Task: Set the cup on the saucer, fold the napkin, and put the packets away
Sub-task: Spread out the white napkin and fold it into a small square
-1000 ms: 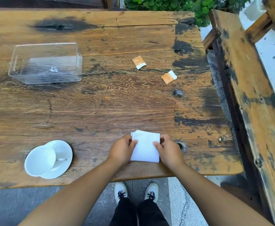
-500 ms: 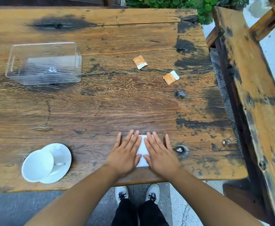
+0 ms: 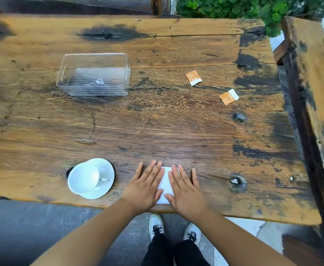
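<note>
The old wooden table (image 3: 157, 121) fills my head view. At the bottom middle my left hand (image 3: 144, 186) and right hand (image 3: 186, 188) lie flat, fingers spread, on the white napkin (image 3: 166, 184) — I should press evenly so the crease stays sharp. The table edge is close. Lots of bare wood lies above, with the packets (image 3: 193, 78) at upper right and the clear box (image 3: 94, 74) at upper left.

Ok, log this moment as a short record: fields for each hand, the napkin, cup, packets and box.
left hand: flat, palm down on the napkin
right hand: flat, palm down on the napkin
folded white paper napkin: near table edge, mostly covered by both hands
white ceramic cup: on the white saucer, off-centre over its left rim
two orange-and-white packets: loose on the wooden table
clear plastic box: empty, far left
</note>
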Available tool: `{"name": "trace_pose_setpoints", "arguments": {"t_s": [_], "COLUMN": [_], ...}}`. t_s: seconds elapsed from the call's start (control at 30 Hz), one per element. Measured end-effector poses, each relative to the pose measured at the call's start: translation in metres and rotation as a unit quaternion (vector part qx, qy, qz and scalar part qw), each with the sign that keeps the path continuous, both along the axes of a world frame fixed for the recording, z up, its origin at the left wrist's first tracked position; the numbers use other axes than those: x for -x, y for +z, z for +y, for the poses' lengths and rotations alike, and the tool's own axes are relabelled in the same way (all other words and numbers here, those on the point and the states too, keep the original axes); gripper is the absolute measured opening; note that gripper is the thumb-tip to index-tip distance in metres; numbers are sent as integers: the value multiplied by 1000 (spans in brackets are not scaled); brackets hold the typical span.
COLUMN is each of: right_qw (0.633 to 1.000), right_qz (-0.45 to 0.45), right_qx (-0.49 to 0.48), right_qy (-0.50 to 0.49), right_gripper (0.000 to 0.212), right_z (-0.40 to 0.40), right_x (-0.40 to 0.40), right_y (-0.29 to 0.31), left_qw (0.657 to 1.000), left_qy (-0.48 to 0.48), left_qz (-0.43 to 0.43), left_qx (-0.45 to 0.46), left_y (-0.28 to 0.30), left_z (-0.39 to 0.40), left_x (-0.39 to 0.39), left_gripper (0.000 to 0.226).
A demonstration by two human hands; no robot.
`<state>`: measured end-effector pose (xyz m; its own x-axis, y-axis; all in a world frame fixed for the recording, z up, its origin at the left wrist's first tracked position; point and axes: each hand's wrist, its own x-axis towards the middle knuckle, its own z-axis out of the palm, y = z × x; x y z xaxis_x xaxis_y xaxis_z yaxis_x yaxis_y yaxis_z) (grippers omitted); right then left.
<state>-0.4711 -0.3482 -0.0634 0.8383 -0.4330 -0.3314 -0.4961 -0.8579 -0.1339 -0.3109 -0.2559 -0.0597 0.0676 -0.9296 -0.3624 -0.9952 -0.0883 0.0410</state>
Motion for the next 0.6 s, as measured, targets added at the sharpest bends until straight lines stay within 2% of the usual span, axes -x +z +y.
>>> {"name": "trace_pose_setpoints", "arguments": {"t_s": [0.3, 0.6], "right_qw": [999, 999], "right_qz": [-21, -13], "right_qx": [27, 30], "right_qy": [26, 14], "right_gripper": [69, 69], "right_z": [26, 31], "right_x": [-64, -75], "right_y": [-10, -7], "left_qw": [993, 994], "left_qy": [114, 105], "left_qz": [1, 31], "left_qx": [11, 30], "left_y": [2, -15], "left_z": [49, 52], "left_x": [-22, -38], "left_gripper": [57, 56]}}
